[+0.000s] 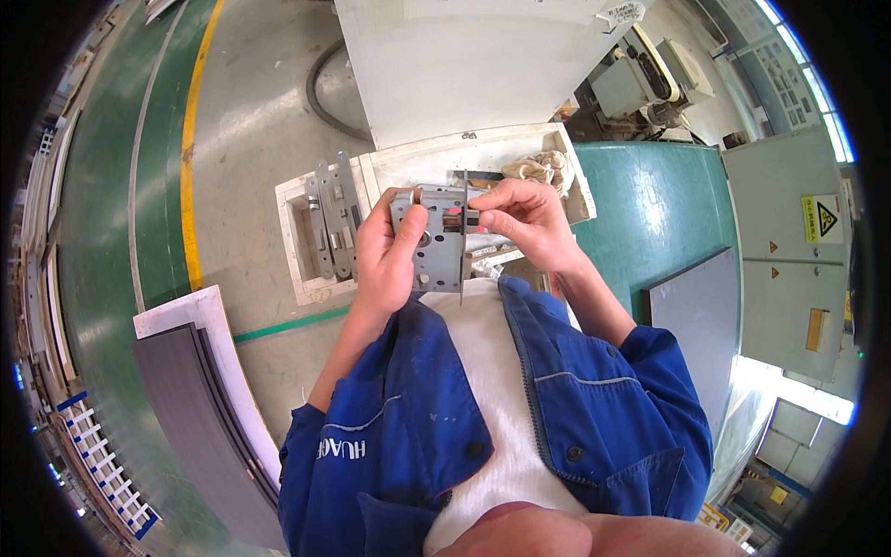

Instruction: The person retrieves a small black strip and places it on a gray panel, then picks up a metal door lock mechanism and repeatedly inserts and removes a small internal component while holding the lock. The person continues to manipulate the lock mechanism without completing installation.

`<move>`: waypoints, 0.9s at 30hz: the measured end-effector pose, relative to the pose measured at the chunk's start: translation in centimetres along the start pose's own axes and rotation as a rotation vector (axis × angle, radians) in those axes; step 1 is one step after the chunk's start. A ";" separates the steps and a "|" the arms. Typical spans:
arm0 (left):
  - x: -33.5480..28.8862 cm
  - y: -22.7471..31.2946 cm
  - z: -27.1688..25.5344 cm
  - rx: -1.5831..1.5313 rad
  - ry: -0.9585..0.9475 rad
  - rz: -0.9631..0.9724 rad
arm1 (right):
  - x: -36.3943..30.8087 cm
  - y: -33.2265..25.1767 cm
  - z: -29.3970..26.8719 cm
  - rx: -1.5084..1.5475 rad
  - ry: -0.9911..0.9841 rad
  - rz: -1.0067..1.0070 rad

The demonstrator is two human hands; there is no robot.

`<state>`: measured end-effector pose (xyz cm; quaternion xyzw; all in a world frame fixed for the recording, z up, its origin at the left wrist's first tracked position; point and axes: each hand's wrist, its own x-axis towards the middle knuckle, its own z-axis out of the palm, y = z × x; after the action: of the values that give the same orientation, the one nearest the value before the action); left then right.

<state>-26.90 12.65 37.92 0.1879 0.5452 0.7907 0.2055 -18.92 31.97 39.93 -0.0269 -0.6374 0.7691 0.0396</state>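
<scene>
A grey metal mortise lock (pixel 438 262) is held up in front of my chest, its long narrow faceplate (pixel 464 186) standing edge-on to me. My left hand (pixel 382 255) is wrapped round the left end of the lock case, with the thumb lying on its flat side. On the other side of the faceplate, my right hand (pixel 531 223) pinches the latch bolt (pixel 472 218) between thumb and forefinger. Beyond the left hand, several similar mortise locks (pixel 334 218) stand in a compartment of a whitish wooden box (pixel 290 251).
A bundled pale cloth (pixel 541 171) lies in the box's far right part. A large white panel (pixel 464 74) rises behind it. Dark boards (pixel 190 399) lean at the lower left, a grey board (pixel 696 306) at the right, near a grey cabinet (pixel 789 306). A black hose (pixel 320 93) curves across the floor.
</scene>
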 end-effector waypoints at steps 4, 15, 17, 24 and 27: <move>-0.1 0.2 -0.2 -0.012 -0.040 0.001 | 0.5 1.6 0.2 0.268 -0.032 -0.004; -0.1 0.7 -0.2 -0.015 -0.083 -0.017 | 0.4 2.1 0.4 0.465 -0.080 0.052; -0.2 0.7 -0.1 0.013 -0.089 -0.012 | 0.5 2.2 0.6 0.472 -0.075 0.055; -0.3 0.5 -0.1 0.082 -0.090 0.010 | 0.4 2.1 0.8 0.426 -0.079 0.077; -0.3 0.5 -0.3 0.104 -0.089 0.038 | 0.3 2.1 1.0 0.402 -0.077 0.072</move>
<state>-26.85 12.09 38.24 0.2436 0.5721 0.7560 0.2048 -19.39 30.62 38.10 -0.0118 -0.4707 0.8822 -0.0080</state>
